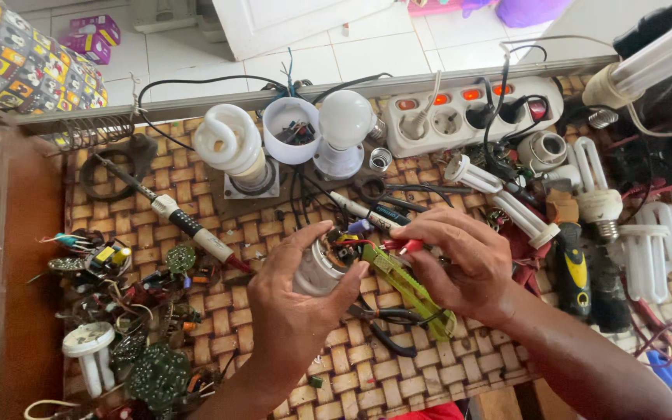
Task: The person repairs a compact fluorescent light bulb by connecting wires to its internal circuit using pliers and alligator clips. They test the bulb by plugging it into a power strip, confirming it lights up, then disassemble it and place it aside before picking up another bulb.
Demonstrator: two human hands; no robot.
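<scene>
- Gripping the white plastic lamp base (322, 268) with exposed circuit board in my left hand (297, 303), fingers curled around it, above the woven mat (367, 365).
- I'm pinching the green utility knife (410, 288) in my right hand (460, 260), tip at the board.

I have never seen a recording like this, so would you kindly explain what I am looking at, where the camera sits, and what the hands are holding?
There is one picture, taken by a camera worn on a person's head, looking down at their own two bare hands over a woven mat crowded with lamp parts.

The left hand cups a lamp base with its small circuit board and wires exposed at the top. The right hand holds a green tool against that base; its tip is hidden, so I cannot tell exactly what it touches.

Around them lie a soldering iron, a spiral bulb, a round white bulb, a white cup of small parts, a power strip with lit switches, tube bulbs, and loose circuit boards at the left.
</scene>
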